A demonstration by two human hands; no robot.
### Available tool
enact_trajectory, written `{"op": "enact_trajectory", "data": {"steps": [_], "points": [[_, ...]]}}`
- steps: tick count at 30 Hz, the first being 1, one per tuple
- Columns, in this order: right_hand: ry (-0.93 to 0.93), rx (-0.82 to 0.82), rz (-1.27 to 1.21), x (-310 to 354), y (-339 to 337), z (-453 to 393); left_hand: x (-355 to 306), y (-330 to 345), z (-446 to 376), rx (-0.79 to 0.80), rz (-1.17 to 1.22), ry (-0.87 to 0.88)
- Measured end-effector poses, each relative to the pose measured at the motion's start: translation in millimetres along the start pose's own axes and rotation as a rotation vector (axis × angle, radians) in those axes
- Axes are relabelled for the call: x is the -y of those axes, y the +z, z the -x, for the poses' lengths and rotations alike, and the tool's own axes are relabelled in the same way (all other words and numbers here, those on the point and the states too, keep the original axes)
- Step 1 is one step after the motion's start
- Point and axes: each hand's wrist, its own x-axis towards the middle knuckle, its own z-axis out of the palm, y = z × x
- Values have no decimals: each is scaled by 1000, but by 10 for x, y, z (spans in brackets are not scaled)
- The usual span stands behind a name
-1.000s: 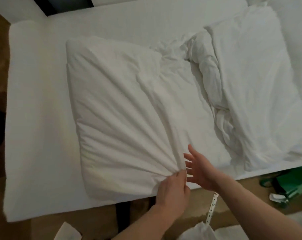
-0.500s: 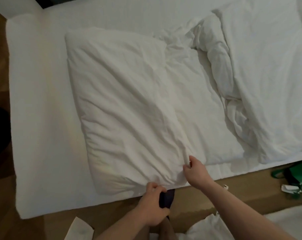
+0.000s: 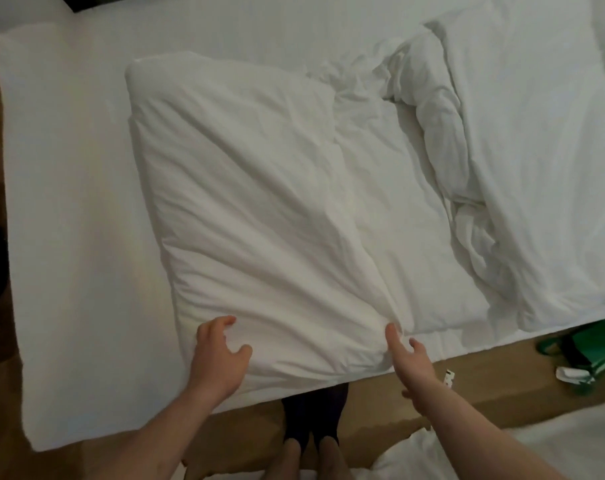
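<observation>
While the pillow [image 3: 259,220] lies slantwise at the near edge of the bed [image 3: 69,202], the left hand [image 3: 221,362] rests on its near left corner, fingers apart and loosely curled, gripping nothing. The right hand [image 3: 411,365] touches the near right corner with a straight forefinger, fingers apart.

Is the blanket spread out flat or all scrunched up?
Scrunched up. The blanket lies bunched in thick rolls and deep folds on the right side of the bed, not smoothed flat.
</observation>
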Motion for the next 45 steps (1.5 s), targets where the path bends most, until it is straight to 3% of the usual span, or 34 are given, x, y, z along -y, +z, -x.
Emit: {"op": "enact_trajectory", "data": {"steps": [3,6,9,11,15,17,22,27,29,32,34,37,39,43,45], "points": [[78,131,-181,0,153,0,-7,44,-131,43,-33,-27],[33,196,-223,38,254,-25,-71,124,-164,80,-95,-14],[20,161,-214,-7,174,-107,-91,139,-203,95,-102,0],[37,51,-107,-70,48,-203,-78,120,-219,154,-108,9],[-96,-60,407,51,-85,-339,-164,-54,-285,243,-353,74],[-215,-109,471,320,-96,-338,-338,-171,-371,160,-411,174],[-557,-106,297,1122,43,-283,-1146,-413,-780,-126,-329,447],[-549,44,156,1551,467,-336,-2291,-443,-1332,-316,-223,661],[-556,45,146,1518,625,-390,-2674,-352,-1529,-305,-211,599],[-592,65,127,1411,756,-444,-2947,-157,-1762,-173,-336,294],[-587,174,21,1390,774,-462,-2941,-30,-1825,-64,-481,147],[-562,296,-53,1428,763,-444,-2873,98,-1945,39,-585,164],[-573,303,-104,1487,707,-379,-2887,126,-1967,15,-479,231],[-669,299,-290,1758,489,-193,-3077,45,-1647,-444,40,688],[-705,267,-323,1872,368,-189,-3136,-7,-1545,-524,223,832]]}}
